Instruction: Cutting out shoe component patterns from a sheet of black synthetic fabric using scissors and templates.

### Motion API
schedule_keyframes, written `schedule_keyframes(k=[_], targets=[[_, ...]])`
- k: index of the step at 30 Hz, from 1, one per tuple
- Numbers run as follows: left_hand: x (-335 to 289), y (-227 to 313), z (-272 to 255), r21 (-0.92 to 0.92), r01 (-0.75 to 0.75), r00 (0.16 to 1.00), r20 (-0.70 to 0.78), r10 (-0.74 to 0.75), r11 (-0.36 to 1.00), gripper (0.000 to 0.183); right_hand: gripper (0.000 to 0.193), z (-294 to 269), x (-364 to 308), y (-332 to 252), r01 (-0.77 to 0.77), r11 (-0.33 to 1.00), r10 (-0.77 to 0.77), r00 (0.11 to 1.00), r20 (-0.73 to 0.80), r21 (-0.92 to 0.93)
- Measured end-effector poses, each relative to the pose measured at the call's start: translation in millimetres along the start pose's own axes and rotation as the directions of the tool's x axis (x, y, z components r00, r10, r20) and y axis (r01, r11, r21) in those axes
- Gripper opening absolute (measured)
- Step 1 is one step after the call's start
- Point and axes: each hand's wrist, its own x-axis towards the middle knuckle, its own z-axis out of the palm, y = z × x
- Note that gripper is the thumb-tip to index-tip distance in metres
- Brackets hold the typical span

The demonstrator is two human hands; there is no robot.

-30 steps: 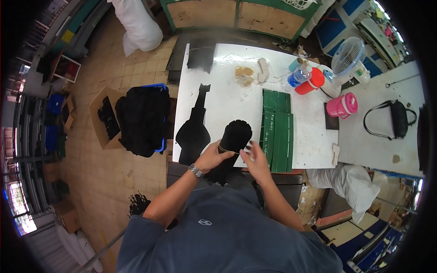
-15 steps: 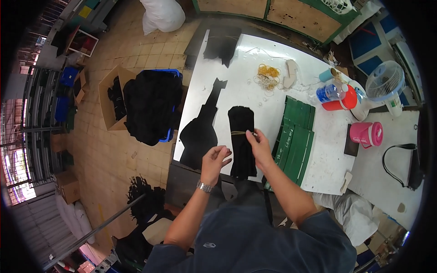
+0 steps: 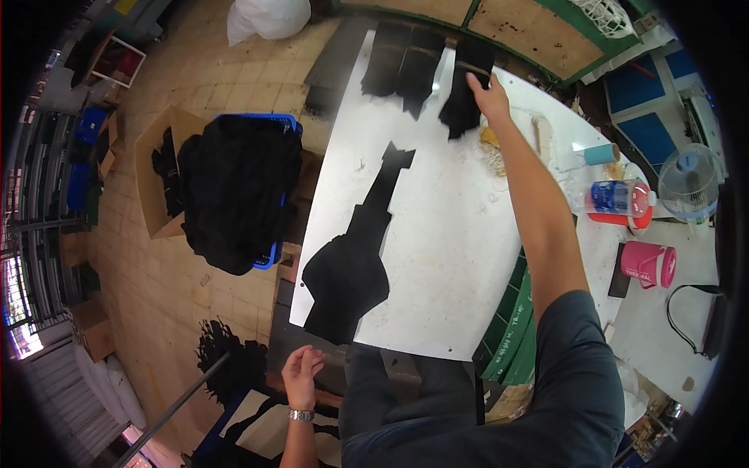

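Observation:
At the far edge of the white table (image 3: 437, 257), my right hand (image 3: 489, 97) grips a bundle of black fabric pieces (image 3: 462, 105) with a band round it. Two similar black bundles (image 3: 390, 62) lie just left of it, partly over the far edge. My left hand (image 3: 300, 378), with a metal watch on its wrist, hangs by the near left corner of the table. It holds nothing, and its fingers are loosely bent and apart. Between the hands lies a stack of black cut fabric (image 3: 347, 273), wide at the near end and narrow at the far end.
Rubber bands (image 3: 491, 152) lie partly behind my right forearm. Green strips (image 3: 511, 335) lie at the right under my arm. Further right are a bottle (image 3: 612, 196), a pink jug (image 3: 649, 264) and a fan (image 3: 688, 183). A blue basket of black fabric (image 3: 242, 187) stands left of the table.
My right hand has carried the banded bundle from the near middle of the table to its far edge. My left hand has drawn back to the lower left. The view has shifted.

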Motion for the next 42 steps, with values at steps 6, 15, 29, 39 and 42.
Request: schedule_keyframes(k=[6,15,29,39,42], targets=[[42.4,9.4,-13.1,0.171,-0.055,0.996,0.085,0.041,0.984,0.027,0.092,25.7,32.9,33.9,0.209,0.916,-0.219,0.976,0.009,-0.341],[123.4,36.9,5.2,0.573,-0.430,0.903,0.265,0.338,0.697,0.032,0.069,8.2,-101.5,-13.1,0.292,0.922,-0.325,0.941,-0.098,-0.254],[98.2,65.1,68.3,0.460,-0.651,0.746,0.536,0.396,0.604,0.029,0.074,86.2,-303.3,-95.0,-0.186,0.923,0.267,0.939,0.215,-0.337],[110.9,-63.1,-44.1,0.481,-0.253,0.956,-0.010,0.294,0.839,0.056,0.076,111.4,-300.5,-126.0,-0.154,0.849,0.387,0.832,0.397,-0.506],[115.6,-78.9,-36.4,-0.001,0.040,0.981,0.192,-0.039,0.999,0.061,0.073,117.3,-304.9,-114.2,-0.131,0.784,0.365,0.888,0.280,-0.606]])
